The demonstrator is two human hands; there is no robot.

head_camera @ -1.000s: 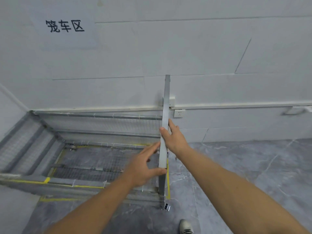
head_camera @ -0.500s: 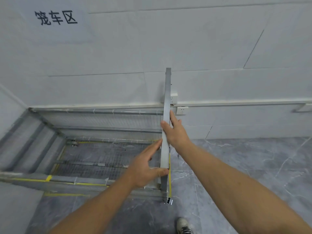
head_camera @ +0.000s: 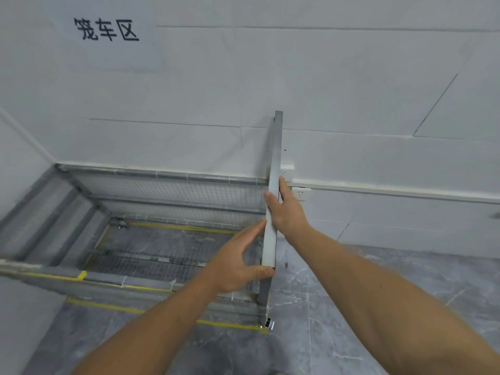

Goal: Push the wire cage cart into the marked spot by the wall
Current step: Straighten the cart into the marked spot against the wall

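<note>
The grey wire cage cart [head_camera: 173, 196] stands against the white wall, seen from above, its mesh floor over a rectangle of yellow floor tape [head_camera: 102, 305]. Its right top rail [head_camera: 273, 185] runs away from me toward the wall. My left hand [head_camera: 238, 262] grips the near end of that rail, thumb under the corner. My right hand [head_camera: 286, 212] holds the same rail farther along, fingers on its outer side and thumb on the inner. A caster [head_camera: 267, 324] shows under the near right corner, at the tape's corner.
A paper sign [head_camera: 107, 29] with black characters hangs on the wall above the cart. Wall sockets [head_camera: 300, 193] and a white trunking strip [head_camera: 392, 189] run to the right of the rail. Grey marble floor [head_camera: 338, 293] lies open on the right.
The view has shifted slightly; the cart and both hands keep the same hold on the rail. My shoe at the bottom edge is no longer seen.
</note>
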